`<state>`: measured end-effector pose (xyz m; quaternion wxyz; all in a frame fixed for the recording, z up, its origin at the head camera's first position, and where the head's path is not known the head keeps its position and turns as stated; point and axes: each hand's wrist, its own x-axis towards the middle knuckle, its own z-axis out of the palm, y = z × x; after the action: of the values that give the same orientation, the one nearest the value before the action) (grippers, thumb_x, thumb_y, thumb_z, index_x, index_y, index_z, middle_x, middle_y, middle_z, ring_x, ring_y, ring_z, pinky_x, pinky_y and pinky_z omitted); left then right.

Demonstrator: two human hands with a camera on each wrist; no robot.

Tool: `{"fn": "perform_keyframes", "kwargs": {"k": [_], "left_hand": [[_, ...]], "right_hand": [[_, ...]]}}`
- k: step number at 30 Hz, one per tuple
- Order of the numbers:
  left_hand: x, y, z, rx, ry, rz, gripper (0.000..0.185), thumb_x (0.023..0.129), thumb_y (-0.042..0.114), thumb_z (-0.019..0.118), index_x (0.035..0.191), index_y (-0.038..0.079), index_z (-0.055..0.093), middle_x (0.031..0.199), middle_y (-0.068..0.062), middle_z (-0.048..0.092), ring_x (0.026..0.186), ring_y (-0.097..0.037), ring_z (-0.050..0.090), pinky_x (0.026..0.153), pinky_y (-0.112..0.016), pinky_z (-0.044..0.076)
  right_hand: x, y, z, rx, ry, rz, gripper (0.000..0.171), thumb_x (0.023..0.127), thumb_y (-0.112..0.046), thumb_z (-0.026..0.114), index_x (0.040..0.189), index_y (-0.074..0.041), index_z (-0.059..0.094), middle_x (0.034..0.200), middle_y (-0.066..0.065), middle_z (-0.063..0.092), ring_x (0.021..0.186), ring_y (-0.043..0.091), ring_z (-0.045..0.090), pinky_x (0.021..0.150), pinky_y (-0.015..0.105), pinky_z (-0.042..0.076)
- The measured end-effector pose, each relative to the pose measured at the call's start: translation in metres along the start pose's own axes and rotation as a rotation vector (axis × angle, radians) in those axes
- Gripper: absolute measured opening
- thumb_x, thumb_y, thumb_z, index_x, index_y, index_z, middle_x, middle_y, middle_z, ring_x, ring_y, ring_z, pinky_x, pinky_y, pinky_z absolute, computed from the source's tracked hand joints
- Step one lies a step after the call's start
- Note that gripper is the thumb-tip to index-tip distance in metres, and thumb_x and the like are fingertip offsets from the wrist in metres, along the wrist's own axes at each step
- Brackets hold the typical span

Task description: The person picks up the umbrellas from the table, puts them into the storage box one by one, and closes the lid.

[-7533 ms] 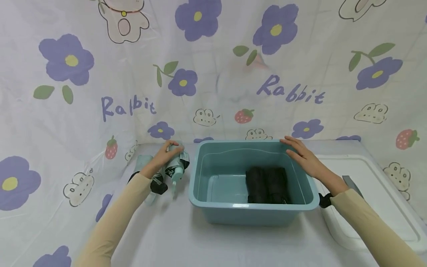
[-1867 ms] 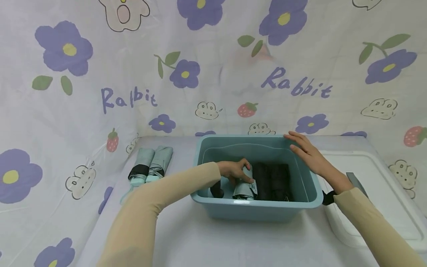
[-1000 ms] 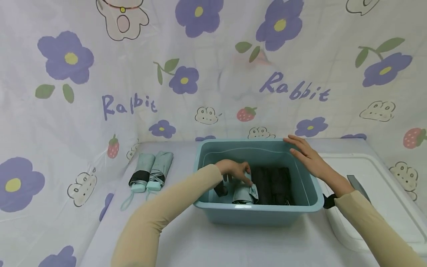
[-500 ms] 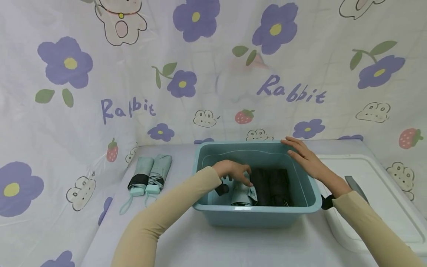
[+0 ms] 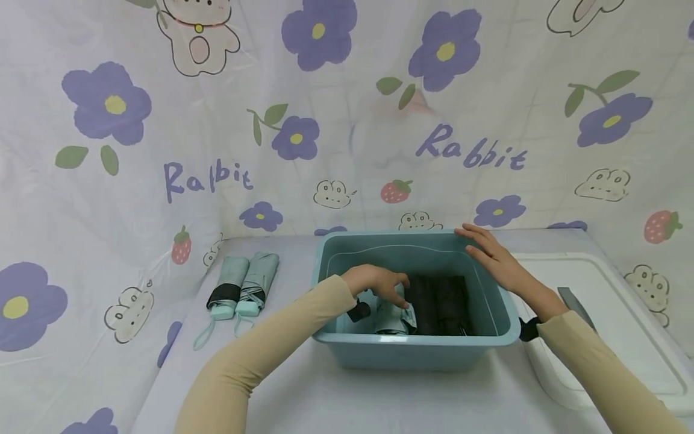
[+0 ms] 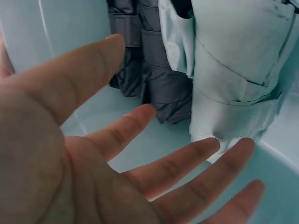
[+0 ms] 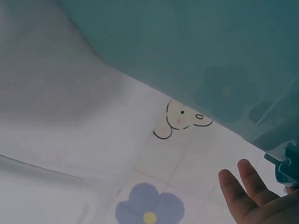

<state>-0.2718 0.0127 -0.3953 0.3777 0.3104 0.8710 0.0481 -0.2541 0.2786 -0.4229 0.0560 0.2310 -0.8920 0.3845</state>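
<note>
Inside the blue plastic bin (image 5: 390, 340), a pale mint folding umbrella (image 5: 391, 319) lies beside two black folded umbrellas (image 5: 424, 306). My left hand (image 5: 379, 283) hovers over the pale umbrella. In the left wrist view, that hand (image 6: 103, 163) has its fingers spread apart, and the pale umbrella (image 6: 238, 60) lies beyond the fingertips with nothing gripped. My right hand (image 5: 496, 259) rests on the bin's right back rim with its fingers extended. The right wrist view catches a few of its fingers (image 7: 233, 191) by the bin's edge.
Two more pale mint umbrellas (image 5: 228, 283) with wrist loops lie side by side on the table, left of the bin. A white lid (image 5: 612, 325) with a grey handle (image 5: 577, 307) lies to the right. A printed cloth (image 5: 347, 138) hangs behind.
My left hand has brought one pale umbrella from the left of the table into the bin, beside the black ones. Its fingers have since loosened off it. My right hand stays at the rim.
</note>
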Motion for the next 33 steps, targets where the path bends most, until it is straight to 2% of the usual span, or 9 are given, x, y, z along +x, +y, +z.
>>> {"fn": "perform_keyframes", "kwargs": {"k": [5, 16, 24, 29, 33], "left_hand": [[-0.008, 0.002, -0.001, 0.055, 0.065, 0.038, 0.056, 0.093, 0.043, 0.052, 0.141, 0.019, 0.035, 0.149, -0.007, 0.03, 0.135, -0.023, 0.032, 0.105, -0.04, 0.032], [-0.033, -0.004, -0.008, 0.01, 0.235, 0.187, 0.047, 0.093, 0.041, 0.052, 0.135, 0.022, 0.043, 0.142, -0.005, 0.042, 0.127, -0.021, 0.044, 0.098, -0.038, 0.04], [-0.049, -0.01, -0.008, -0.055, 0.323, 0.225, 0.043, 0.093, 0.041, 0.053, 0.132, 0.026, 0.046, 0.134, -0.007, 0.051, 0.119, -0.019, 0.052, 0.089, -0.035, 0.047], [-0.055, -0.018, -0.005, -0.088, 0.402, 0.239, 0.04, 0.092, 0.041, 0.054, 0.129, 0.027, 0.048, 0.129, -0.003, 0.054, 0.109, -0.015, 0.059, 0.084, -0.032, 0.049], [-0.057, -0.025, -0.004, -0.112, 0.477, 0.253, 0.039, 0.092, 0.039, 0.055, 0.128, 0.026, 0.05, 0.129, -0.001, 0.054, 0.105, -0.014, 0.06, 0.085, -0.029, 0.049]], "right_hand": [[0.001, 0.001, 0.0, -0.002, -0.001, 0.005, 0.044, 0.101, -0.018, 0.038, 0.142, -0.004, 0.034, 0.15, 0.021, 0.018, 0.135, 0.046, 0.016, 0.098, 0.07, 0.016], [0.0, 0.002, 0.0, 0.001, 0.004, 0.0, 0.043, 0.101, -0.017, 0.038, 0.142, -0.005, 0.034, 0.15, 0.021, 0.018, 0.135, 0.045, 0.016, 0.099, 0.07, 0.016], [-0.001, 0.003, 0.001, 0.0, 0.006, -0.005, 0.043, 0.101, -0.018, 0.038, 0.141, -0.004, 0.034, 0.15, 0.021, 0.018, 0.135, 0.046, 0.016, 0.098, 0.07, 0.016], [-0.001, 0.003, 0.001, -0.003, 0.005, -0.003, 0.043, 0.101, -0.019, 0.038, 0.142, -0.004, 0.034, 0.15, 0.021, 0.018, 0.135, 0.045, 0.016, 0.099, 0.07, 0.016], [-0.001, 0.001, 0.001, -0.003, 0.002, -0.002, 0.044, 0.101, -0.019, 0.037, 0.142, -0.004, 0.033, 0.15, 0.021, 0.017, 0.135, 0.046, 0.016, 0.099, 0.069, 0.017]]}}
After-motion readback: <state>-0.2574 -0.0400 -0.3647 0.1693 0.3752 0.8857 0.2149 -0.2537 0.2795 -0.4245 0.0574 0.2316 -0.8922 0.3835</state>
